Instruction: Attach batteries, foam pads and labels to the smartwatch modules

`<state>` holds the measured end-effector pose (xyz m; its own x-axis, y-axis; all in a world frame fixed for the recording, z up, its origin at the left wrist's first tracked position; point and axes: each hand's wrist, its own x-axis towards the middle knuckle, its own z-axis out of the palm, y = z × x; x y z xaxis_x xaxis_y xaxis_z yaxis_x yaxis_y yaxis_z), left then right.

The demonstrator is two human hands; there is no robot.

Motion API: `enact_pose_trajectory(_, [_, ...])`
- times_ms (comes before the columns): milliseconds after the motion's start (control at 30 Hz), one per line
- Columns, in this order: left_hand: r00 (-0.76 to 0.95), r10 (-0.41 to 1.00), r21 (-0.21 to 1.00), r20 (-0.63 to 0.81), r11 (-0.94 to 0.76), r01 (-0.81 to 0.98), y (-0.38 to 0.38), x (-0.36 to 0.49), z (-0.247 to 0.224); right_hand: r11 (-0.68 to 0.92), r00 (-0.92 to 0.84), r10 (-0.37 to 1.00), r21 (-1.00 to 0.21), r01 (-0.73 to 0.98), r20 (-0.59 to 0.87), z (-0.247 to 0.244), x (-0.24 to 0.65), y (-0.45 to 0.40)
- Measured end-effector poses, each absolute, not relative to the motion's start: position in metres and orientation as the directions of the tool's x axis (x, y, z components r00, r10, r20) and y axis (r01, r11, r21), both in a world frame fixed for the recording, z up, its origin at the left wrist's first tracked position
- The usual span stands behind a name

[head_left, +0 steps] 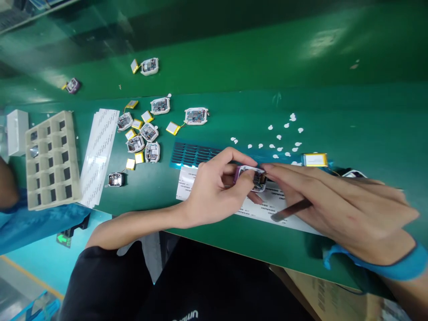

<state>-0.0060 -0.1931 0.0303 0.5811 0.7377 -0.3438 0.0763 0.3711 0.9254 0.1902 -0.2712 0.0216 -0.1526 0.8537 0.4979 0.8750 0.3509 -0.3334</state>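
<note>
Between the thumb and fingers of my left hand (217, 189) is a small purple-and-white device housing (260, 179), its open side with electronics facing up. My right hand (334, 205) reaches the housing's right edge with its fingertips and holds a dark, slim tool (290, 210) that slants down to the left under the palm. Under both hands lies a printed white sheet (187, 180), with a blue sheet of black strips (190, 154) behind it. A yellow-edged battery (314, 159) lies behind my right hand, near another housing (354, 174) partly covered by that hand.
Several open housings (196, 116) with batteries (173, 128) lie left of centre. Small white round tabs (279, 137) are scattered behind my hands. Farther left are white strips (100, 156), a compartment tray (53, 160), a white box (18, 133) and another person's arm (7, 185).
</note>
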Motion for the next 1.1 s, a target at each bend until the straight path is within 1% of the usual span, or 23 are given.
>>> enact_pose_trajectory(33, [0.587,0.741,0.934,-0.326,0.349,0.078,-0.195,-0.006,0.030,0.436,-0.255,0.811,-0.253,0.864,0.527,0.021,0.189,-0.271])
enact_pose_trajectory(67, [0.587,0.752,0.945,-0.300,0.319,0.073,-0.197,-0.006,0.030,0.491,-0.323,0.776,-0.196,0.849,0.541,0.021,0.189,-0.270])
enact_pose_trajectory(100, [0.580,0.770,0.958,-0.265,0.281,0.064,-0.199,-0.007,0.030,0.511,-0.346,0.757,-0.171,0.843,0.553,0.021,0.189,-0.270])
enact_pose_trajectory(233, [0.522,0.849,0.996,-0.087,0.075,0.044,-0.206,-0.006,0.028,0.473,-0.286,0.780,-0.226,0.851,0.557,0.022,0.187,-0.271])
enact_pose_trajectory(333, [0.504,0.863,0.995,0.030,-0.072,0.063,-0.208,-0.005,0.024,0.493,-0.313,0.775,-0.214,0.843,0.549,0.021,0.186,-0.272])
enact_pose_trajectory(467, [0.499,0.858,0.985,0.126,-0.167,0.037,-0.206,-0.006,0.018,0.493,-0.309,0.781,-0.232,0.839,0.543,0.020,0.184,-0.270])
enact_pose_trajectory(533, [0.508,0.851,0.986,0.130,-0.167,0.027,-0.205,-0.006,0.017,0.472,-0.256,0.787,-0.282,0.835,0.561,0.022,0.182,-0.266])
enact_pose_trajectory(600, [0.524,0.844,0.992,0.110,-0.129,0.000,-0.204,-0.008,0.018,0.437,-0.158,0.812,-0.405,0.803,0.562,0.026,0.180,-0.262])
enact_pose_trajectory(667, [0.540,0.835,0.994,0.105,-0.100,-0.038,-0.204,-0.009,0.019,0.370,-0.062,0.869,-0.561,0.741,0.490,0.030,0.179,-0.258])
enact_pose_trajectory(733, [0.549,0.828,0.993,0.115,-0.100,-0.057,-0.204,-0.009,0.019,0.294,-0.017,0.922,-0.670,0.681,0.387,0.032,0.179,-0.255])
enact_pose_trajectory(833, [0.577,0.814,0.997,0.073,-0.057,-0.046,-0.204,-0.010,0.020,0.237,0.001,0.953,-0.746,0.623,0.303,0.033,0.180,-0.252])
enact_pose_trajectory(1000, [0.618,0.783,0.997,-0.064,0.077,0.007,-0.202,-0.009,0.024,0.160,0.082,0.967,-0.823,0.545,0.243,0.031,0.180,-0.250])
enact_pose_trajectory(1067, [0.616,0.785,0.997,-0.069,0.074,0.017,-0.199,-0.010,0.028,0.140,0.102,0.971,-0.859,0.493,0.217,0.031,0.180,-0.248])
enact_pose_trajectory(1100, [0.626,0.779,0.999,-0.037,0.033,0.018,-0.198,-0.010,0.030,0.127,0.106,0.975,-0.887,0.444,0.193,0.032,0.181,-0.248])
